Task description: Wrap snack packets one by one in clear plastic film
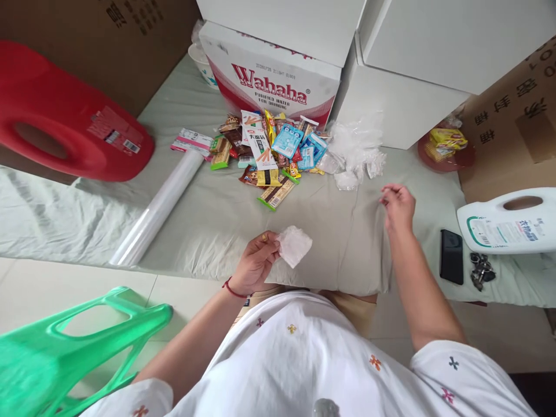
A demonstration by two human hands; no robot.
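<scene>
My left hand (254, 263) is closed in a pinch on one corner of a small, roughly square, crumpled clear plastic bag (294, 245), held above the front edge of the cloth-covered surface (330, 243). Away to the right, my right hand (398, 207) hovers with loosely bent fingers and nothing visible in them. Nearest to it lies a heap of similar clear plastic bags (356, 142). Left of that heap is a pile of packaged snacks, with a white snack packet (259, 145), a blue packet (287, 140) and a green-ended snack bar (278, 192) among them.
A Wahaha carton (278, 75) stands behind the snacks. On the left are a clear film roll (158, 208), a red jug (82, 116) and a green stool (87, 347). To the right are a black phone (452, 256), keys (481, 270), a white detergent bottle (508, 223) and a red bowl (443, 159).
</scene>
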